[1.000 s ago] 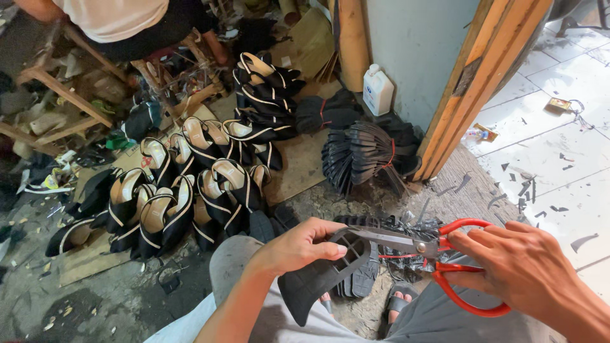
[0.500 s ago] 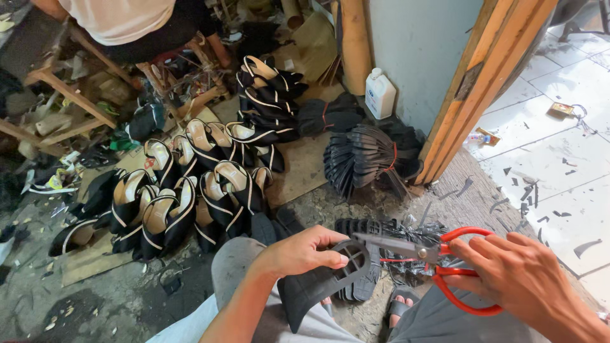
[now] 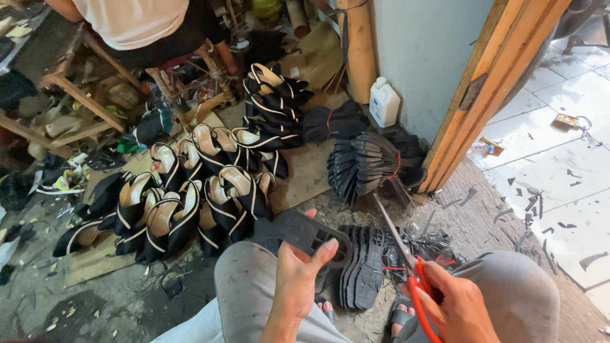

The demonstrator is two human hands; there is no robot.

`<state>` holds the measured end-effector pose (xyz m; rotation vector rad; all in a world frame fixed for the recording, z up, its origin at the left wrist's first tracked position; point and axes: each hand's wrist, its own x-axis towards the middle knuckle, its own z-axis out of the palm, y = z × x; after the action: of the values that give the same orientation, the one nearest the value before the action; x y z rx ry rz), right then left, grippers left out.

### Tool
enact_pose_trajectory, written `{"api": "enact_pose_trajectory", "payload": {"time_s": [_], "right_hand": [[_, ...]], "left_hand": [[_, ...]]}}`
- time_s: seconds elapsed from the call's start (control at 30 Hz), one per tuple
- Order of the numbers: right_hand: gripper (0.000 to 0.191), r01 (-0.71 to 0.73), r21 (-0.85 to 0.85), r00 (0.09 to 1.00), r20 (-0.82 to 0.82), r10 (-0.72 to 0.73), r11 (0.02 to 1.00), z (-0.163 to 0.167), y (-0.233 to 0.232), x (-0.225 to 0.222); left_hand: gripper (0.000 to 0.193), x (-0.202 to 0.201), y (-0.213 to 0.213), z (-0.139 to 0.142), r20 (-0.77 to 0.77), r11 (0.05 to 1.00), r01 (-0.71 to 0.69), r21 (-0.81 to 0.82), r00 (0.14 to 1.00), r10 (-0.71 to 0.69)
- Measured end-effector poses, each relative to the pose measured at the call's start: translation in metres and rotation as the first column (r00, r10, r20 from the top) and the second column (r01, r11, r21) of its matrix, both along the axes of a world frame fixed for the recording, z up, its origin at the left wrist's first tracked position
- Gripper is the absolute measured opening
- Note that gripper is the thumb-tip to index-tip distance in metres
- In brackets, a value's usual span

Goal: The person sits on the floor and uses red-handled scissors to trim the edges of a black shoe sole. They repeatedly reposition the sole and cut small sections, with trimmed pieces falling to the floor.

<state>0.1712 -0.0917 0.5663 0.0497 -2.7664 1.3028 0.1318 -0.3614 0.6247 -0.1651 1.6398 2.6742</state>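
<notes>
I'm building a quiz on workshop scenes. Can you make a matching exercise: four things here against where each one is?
Things:
1. black shoe sole
2. red-handled scissors
3. white plastic bottle
4. bundle of black soles

Places:
A. on the floor by the wooden door frame
B. in the left hand
C. against the grey wall
D. in the right hand

Pairs: 1-B, 2-D, 3-C, 4-A

- left hand [image 3: 298, 276] is up in front of the bent left knee, back of the hand facing the camera, fingers [image 3: 324, 251] and thumb pinched on a black sole piece [image 3: 305, 232]
- right hand [image 3: 454, 305] sits lower right over the right knee, curled shut through the red handles of the scissors [image 3: 406, 263], blades aimed up and to the left
- both forearms come in from the bottom edge, hands a bit apart
</notes>
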Motion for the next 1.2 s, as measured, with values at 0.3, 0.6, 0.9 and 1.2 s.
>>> {"api": "enact_pose_trajectory", "payload": {"time_s": [0.3,0.6,0.9,1.2], "right_hand": [[0.044,0.049,0.237,0.995,0.071,-0.067,0.970,0.011,-0.024,-0.001],[0.050,0.052,0.256,0.999,-0.008,-0.052,0.965,0.014,-0.033,-0.005],[0.071,0.076,0.427,0.978,-0.207,0.015,0.901,0.045,-0.050,0.001],[0.070,0.098,0.467,0.951,-0.305,0.056,0.879,0.064,-0.058,-0.006]], "left_hand": [[0.047,-0.007,-0.012,0.000,-0.233,0.994,-0.102,-0.036,0.968,0.091],[0.043,-0.007,0.000,0.012,-0.353,0.895,-0.398,-0.199,0.882,0.313],[0.046,-0.004,0.013,0.009,-0.353,0.808,-0.534,-0.249,0.827,0.438],[0.050,0.004,0.017,0.001,-0.349,0.799,-0.458,-0.389,0.876,0.332]]}}
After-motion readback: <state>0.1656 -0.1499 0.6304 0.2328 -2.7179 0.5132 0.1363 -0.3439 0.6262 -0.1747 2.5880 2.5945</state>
